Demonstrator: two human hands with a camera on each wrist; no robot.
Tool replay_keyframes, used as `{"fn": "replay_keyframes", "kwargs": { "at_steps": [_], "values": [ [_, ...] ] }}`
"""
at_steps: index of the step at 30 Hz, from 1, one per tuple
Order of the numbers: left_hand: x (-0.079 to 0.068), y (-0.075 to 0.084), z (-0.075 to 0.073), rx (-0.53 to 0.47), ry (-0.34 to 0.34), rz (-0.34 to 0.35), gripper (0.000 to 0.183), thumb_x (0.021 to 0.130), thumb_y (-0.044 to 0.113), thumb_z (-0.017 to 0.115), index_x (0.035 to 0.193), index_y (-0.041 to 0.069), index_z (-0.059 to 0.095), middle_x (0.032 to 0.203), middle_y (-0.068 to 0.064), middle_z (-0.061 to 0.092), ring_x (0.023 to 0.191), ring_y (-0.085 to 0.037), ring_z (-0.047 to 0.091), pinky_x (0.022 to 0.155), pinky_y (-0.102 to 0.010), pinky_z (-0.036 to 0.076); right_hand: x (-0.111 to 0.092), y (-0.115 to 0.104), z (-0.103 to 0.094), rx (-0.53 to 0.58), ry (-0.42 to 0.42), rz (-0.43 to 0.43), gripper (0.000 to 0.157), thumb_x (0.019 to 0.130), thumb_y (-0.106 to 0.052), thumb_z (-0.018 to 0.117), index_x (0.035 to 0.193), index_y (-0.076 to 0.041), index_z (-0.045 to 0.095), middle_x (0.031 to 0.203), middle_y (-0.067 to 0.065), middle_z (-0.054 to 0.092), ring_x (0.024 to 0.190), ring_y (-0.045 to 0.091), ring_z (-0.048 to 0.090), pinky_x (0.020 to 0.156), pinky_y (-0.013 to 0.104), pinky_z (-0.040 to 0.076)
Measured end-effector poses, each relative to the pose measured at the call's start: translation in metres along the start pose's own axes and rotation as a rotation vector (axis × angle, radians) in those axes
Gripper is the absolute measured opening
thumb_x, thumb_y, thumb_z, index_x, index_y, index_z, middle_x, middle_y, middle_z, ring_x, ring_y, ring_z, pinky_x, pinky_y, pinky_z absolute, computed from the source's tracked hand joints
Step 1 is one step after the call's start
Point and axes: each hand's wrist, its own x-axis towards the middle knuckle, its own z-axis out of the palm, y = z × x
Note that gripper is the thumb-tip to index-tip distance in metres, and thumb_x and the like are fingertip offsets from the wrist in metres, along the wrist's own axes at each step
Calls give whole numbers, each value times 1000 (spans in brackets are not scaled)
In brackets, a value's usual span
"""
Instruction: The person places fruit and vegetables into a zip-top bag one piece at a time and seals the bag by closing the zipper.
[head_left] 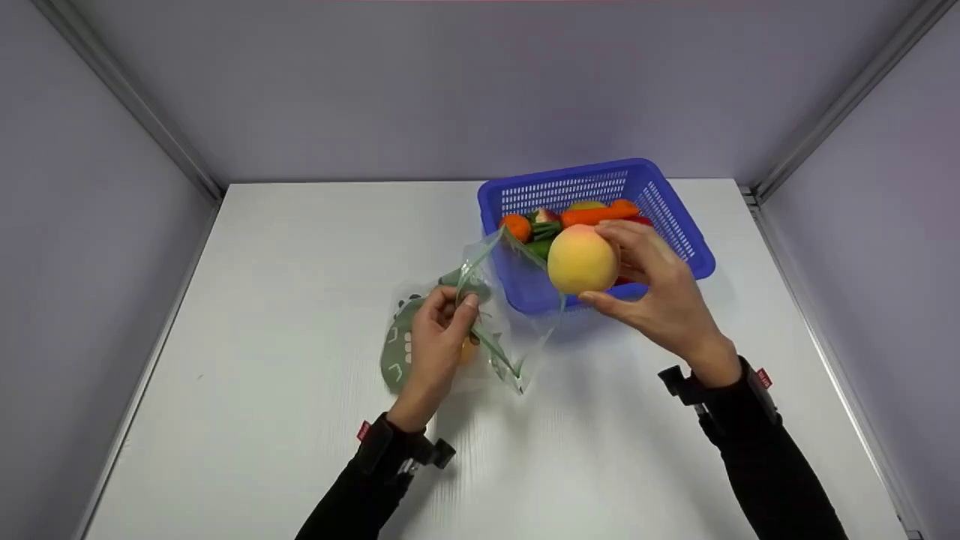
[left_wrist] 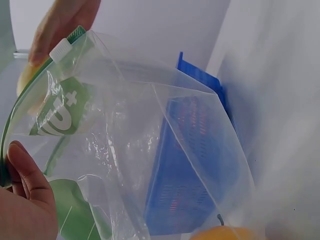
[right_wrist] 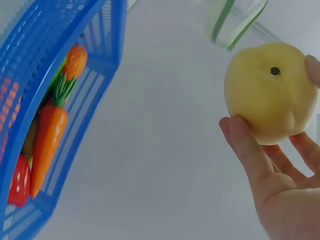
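My left hand pinches the green zip rim of a clear plastic zip bag with green cartoon printing. The bag's mouth gapes toward the right, and a white slider sits on its rim in the left wrist view. Low in the bag shows an orange-coloured fruit with a short stem, mostly out of frame there. Between thumb and fingers, my right hand holds a yellow peach with a pinkish top. It is raised just right of the bag's mouth, in front of the basket.
A blue plastic basket stands at the back right of the white table. In it lie a carrot, a round orange item, a glossy red item and other produce. Grey panels wall in the back and sides.
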Motion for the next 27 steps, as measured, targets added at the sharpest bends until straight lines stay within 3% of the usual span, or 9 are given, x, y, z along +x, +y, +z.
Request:
{"fn": "replay_keyframes", "kwargs": {
  "at_steps": [6, 17, 24, 27],
  "values": [
    [-1, 0, -1, -4, 11, -8, 10, 103, 8, 63, 102, -1, 59, 82, -5, 56, 69, -12, 53, 58, -24, 50, -4, -8, 18, -5, -45, -63, 74, 76, -9, 94, 141, -6, 58, 141, 14, 53, 125, 26, 59, 96, 26, 54],
    [-1, 0, -2, 25, 52, -17, 11, 102, 8, 64, 101, -2, 59, 81, -4, 56, 68, -11, 52, 57, -23, 50, -6, -9, 50, -253, -181, -184, 79, 79, -31, 93, 144, -5, 56, 141, 17, 55, 128, 31, 59, 104, 41, 51],
    [-1, -1, -1, 6, 36, -28, 9, 101, 6, 64, 100, -1, 59, 81, -5, 56, 64, -11, 52, 55, -22, 49, -6, -3, 61, -350, -241, -180, 75, 80, -41, 91, 138, -3, 63, 134, 15, 64, 121, 34, 62, 102, 53, 51],
    [-2, -2, -1, 7, 25, -36, 10, 102, 8, 64, 101, -1, 59, 81, -6, 56, 64, -11, 52, 55, -23, 50, -5, -1, 64, -393, -261, -172, 72, 83, -46, 87, 136, -2, 64, 131, 14, 67, 117, 33, 63, 99, 52, 52]
  ]
}}
